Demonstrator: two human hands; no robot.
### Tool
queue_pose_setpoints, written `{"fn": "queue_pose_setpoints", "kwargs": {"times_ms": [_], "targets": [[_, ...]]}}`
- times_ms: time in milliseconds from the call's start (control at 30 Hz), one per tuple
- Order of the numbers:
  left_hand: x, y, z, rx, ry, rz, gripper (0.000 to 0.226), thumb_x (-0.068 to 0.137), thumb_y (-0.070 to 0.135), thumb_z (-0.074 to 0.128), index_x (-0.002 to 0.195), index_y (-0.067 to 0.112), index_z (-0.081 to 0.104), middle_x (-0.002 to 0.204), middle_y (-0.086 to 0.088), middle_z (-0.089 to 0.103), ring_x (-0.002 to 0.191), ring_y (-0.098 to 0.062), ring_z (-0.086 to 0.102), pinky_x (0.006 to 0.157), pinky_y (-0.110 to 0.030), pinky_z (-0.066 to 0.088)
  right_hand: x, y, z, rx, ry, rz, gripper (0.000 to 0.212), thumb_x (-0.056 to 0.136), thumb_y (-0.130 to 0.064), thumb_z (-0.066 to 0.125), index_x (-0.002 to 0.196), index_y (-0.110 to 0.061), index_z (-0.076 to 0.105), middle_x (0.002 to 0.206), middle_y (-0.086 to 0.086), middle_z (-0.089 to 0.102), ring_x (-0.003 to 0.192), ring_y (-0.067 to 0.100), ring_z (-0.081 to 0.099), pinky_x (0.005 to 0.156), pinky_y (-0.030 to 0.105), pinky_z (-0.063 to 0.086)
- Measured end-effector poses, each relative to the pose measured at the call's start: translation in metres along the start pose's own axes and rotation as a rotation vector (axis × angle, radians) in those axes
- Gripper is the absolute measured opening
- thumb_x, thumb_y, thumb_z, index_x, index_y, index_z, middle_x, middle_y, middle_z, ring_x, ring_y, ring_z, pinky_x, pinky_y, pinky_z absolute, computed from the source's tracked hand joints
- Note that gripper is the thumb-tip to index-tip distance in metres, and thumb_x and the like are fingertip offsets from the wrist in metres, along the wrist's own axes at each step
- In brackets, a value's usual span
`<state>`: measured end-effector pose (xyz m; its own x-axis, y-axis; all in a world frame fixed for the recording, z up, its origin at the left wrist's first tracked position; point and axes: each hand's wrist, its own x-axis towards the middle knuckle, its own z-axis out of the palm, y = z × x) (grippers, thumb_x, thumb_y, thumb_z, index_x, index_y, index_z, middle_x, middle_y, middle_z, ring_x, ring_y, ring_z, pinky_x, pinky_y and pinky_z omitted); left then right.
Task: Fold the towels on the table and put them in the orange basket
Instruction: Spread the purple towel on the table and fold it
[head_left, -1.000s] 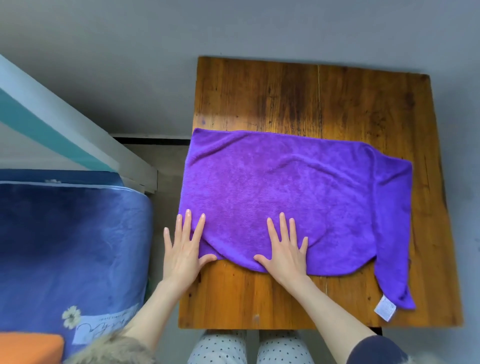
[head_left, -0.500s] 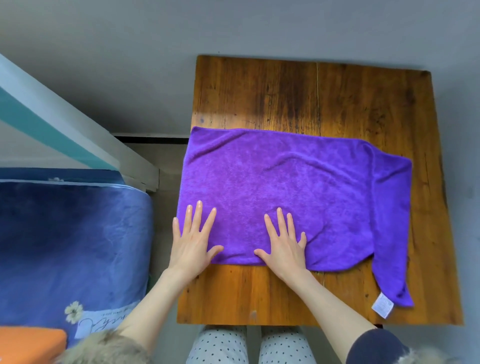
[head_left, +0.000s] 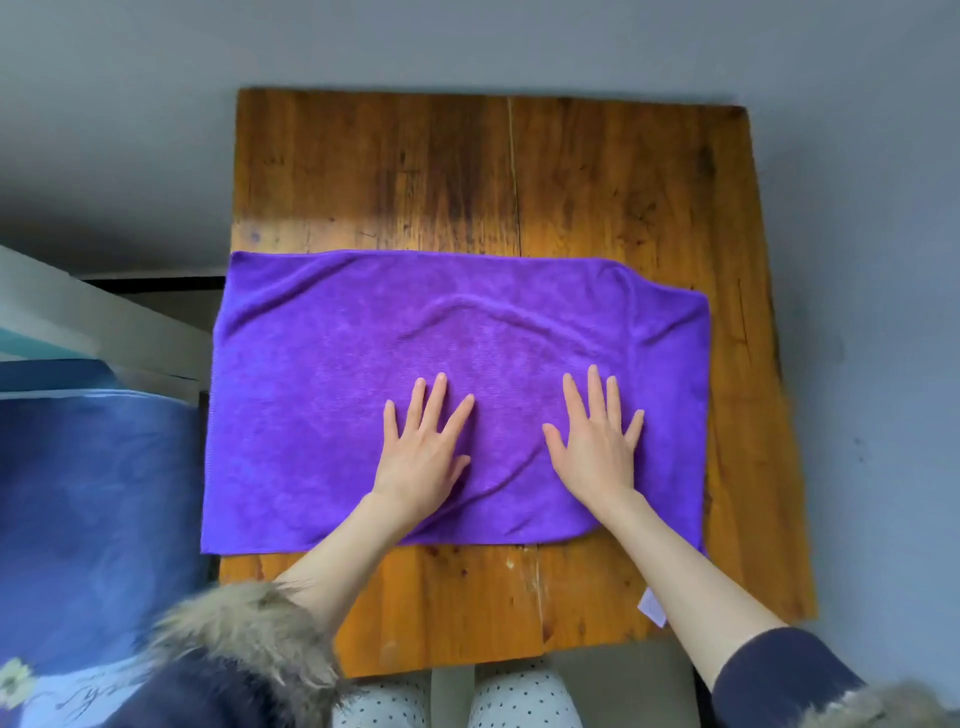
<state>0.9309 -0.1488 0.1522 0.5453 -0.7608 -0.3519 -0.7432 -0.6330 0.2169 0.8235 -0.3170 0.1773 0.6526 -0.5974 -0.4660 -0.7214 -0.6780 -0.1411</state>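
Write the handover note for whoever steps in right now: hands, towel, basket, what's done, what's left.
Left hand: open, palm flat on the purple towel, near its middle.
Right hand: open, flat on the towel's right part.
Towel: spread on the wooden table, some wrinkles; its left edge overhangs the table; white tag shows by the right forearm.
Orange basket: not in view.
Done: towel laid out; it may already be doubled, cannot tell.
Left: fold it, then place it in the basket.

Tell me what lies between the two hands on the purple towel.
Only bare purple towel, with a soft wrinkle or two, between the left hand and right hand; the head view shows it.
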Motion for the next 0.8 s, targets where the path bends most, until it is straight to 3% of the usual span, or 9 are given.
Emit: {"fn": "queue_pose_setpoints", "kwargs": {"times_ms": [133,267,467,567,700,800], "targets": [[0.022,0.049,0.002,0.021,0.018,0.014,0.079,0.06,0.027,0.083,0.131,0.016,0.052,0.143,-0.019,0.042,0.129,-0.041,0.043,0.09,-0.063,0.04,0.019,0.042,-0.022,0.231,0.209,0.107,0.052,0.094,-0.03,0.048,0.142,-0.015,0.035,0.154,0.006,0.025,0.143,0.024,0.017,0.112,0.05,0.017],[0.048,0.091,0.005,0.021,0.023,0.025,0.084,0.059,0.036,0.084,0.133,0.017,0.05,0.142,-0.019,0.043,0.128,-0.041,0.043,0.088,-0.066,0.04,0.029,0.093,-0.033,0.447,0.362,0.314,0.036,0.091,-0.021,0.054,0.125,-0.007,0.053,0.127,0.013,0.052,0.119,0.033,0.049,0.095,0.044,0.039],[0.064,0.115,0.01,-0.014,-0.046,-0.074,0.092,0.076,0.053,0.066,0.148,0.031,0.014,0.158,-0.008,0.001,0.145,-0.033,0.001,0.103,-0.07,0.012,0.035,0.133,-0.028,0.47,0.185,0.438,0.045,0.087,-0.03,0.063,0.123,-0.008,0.05,0.124,0.013,0.05,0.116,0.033,0.048,0.093,0.039,0.04],[0.064,0.117,0.008,-0.024,-0.068,-0.102,0.094,0.076,0.053,0.065,0.148,0.033,0.007,0.158,-0.005,-0.004,0.145,-0.03,-0.004,0.105,-0.069,0.01,0.047,0.147,-0.038,0.5,0.157,0.496,0.039,0.087,-0.024,0.064,0.118,-0.006,0.051,0.124,0.014,0.049,0.116,0.033,0.048,0.092,0.037,0.041],[0.067,0.124,0.0,0.0,-0.162,-0.156,0.093,0.081,0.053,0.059,0.148,0.035,-0.003,0.156,-0.003,-0.018,0.144,-0.027,-0.015,0.107,-0.066,0.008,0.059,0.162,-0.049,0.429,0.069,0.444,0.019,0.092,-0.022,0.056,0.102,-0.007,0.062,0.113,0.012,0.062,0.107,0.031,0.056,0.085,0.034,0.045],[0.071,0.13,-0.005,-0.001,-0.208,-0.198,0.092,0.082,0.049,0.061,0.148,0.034,-0.002,0.155,-0.002,-0.022,0.143,-0.027,-0.017,0.107,-0.065,0.011,0.067,0.174,-0.064,0.457,0.164,0.435,0.018,0.093,-0.021,0.053,0.101,-0.006,0.06,0.107,0.016,0.065,0.103,0.035,0.057,0.082,0.035,0.044]]}}
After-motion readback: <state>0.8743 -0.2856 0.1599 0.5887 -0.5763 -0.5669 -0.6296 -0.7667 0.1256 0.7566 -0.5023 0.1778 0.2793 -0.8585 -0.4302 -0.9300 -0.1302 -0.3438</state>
